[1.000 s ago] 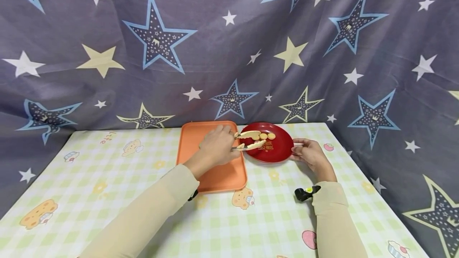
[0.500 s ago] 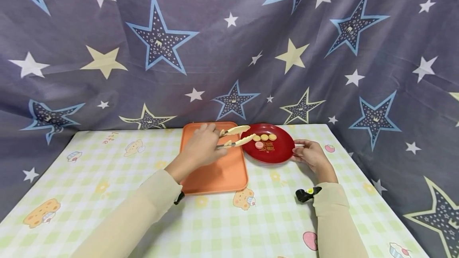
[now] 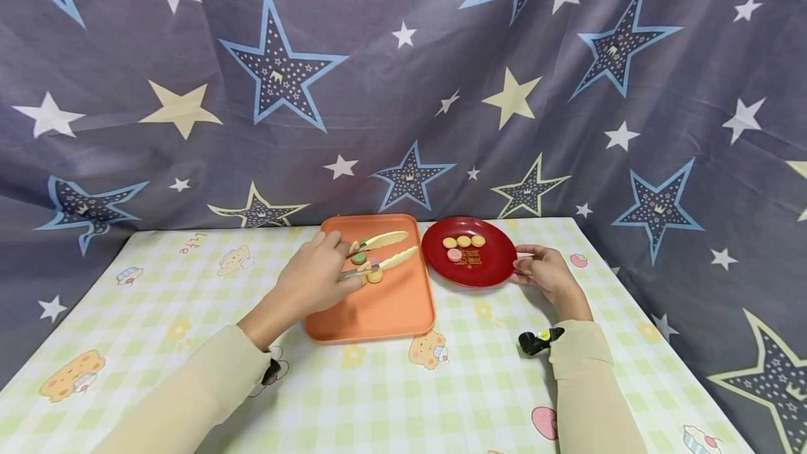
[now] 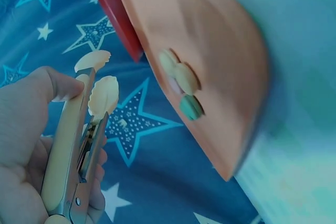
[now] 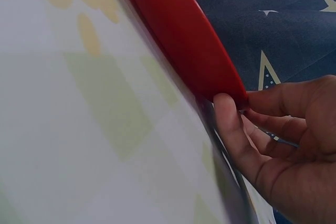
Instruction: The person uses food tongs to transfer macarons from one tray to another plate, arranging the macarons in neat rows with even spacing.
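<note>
My left hand grips a pair of food tongs with cream scalloped tips, held spread above the orange tray. Nothing sits between the tips in the left wrist view. On the tray lie a green macaron, yellow macarons and a pink one partly hidden behind them. Just right of the tray is a red plate, bearing a row of yellow macarons and a pink macaron. At its right rim, my right hand pinches the plate between thumb and fingers.
A checked tablecloth with cartoon prints covers the table. Behind the table hangs a dark curtain with stars, close to the far edges of tray and plate.
My left hand has drawn the tongs leftward from over the plate to over the tray, baring the pink macaron on the plate. The right hand keeps its hold on the rim.
</note>
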Motion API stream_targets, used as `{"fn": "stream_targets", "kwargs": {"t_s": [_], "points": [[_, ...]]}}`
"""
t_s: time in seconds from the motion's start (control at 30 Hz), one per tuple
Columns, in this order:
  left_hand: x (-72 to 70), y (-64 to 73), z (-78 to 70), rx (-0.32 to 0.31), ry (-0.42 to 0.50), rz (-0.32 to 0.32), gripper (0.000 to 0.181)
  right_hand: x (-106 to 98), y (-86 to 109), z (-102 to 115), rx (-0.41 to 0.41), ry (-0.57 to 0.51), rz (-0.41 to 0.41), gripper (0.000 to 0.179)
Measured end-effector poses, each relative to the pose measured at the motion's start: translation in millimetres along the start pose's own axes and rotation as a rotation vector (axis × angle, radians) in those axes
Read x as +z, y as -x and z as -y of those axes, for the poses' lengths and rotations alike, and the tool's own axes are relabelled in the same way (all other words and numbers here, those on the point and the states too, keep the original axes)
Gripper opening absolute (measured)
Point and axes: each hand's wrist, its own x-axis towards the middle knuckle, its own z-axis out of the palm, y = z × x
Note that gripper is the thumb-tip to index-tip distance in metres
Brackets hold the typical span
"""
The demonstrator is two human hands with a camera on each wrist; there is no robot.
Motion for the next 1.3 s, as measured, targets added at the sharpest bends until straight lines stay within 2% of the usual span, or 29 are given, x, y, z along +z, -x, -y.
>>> {"fn": "stream_targets", "kwargs": {"t_s": [0.13, 0.53, 0.77, 1.0, 1.3], "points": [[-1.1, 15.2, 10.1, -0.005, 0.005, 0.008, 0.036, 0.6, -0.2, -0.5, 0.0, 0.0, -0.002, 0.052], [-1.3, 62.7, 37.6, 0.002, -0.008, -0.018, 0.031, 4.9, -1.6, 1.9, 0.003, 0.005, -0.013, 0.052], [-4.3, 86.5, 51.6, -0.024, 0.003, -0.026, 0.031, 6.5, -3.6, 1.0, 0.004, -0.001, -0.011, 0.05], [-5.0, 95.6, 57.7, -0.037, 0.001, 0.0, 0.028, 3.8, -1.7, 0.6, -0.017, -0.007, 0.004, 0.053], [4.9, 88.9, 60.0, -0.019, 0.007, 0.017, 0.035, 0.4, -0.8, -1.3, -0.009, -0.015, -0.002, 0.051]]}}
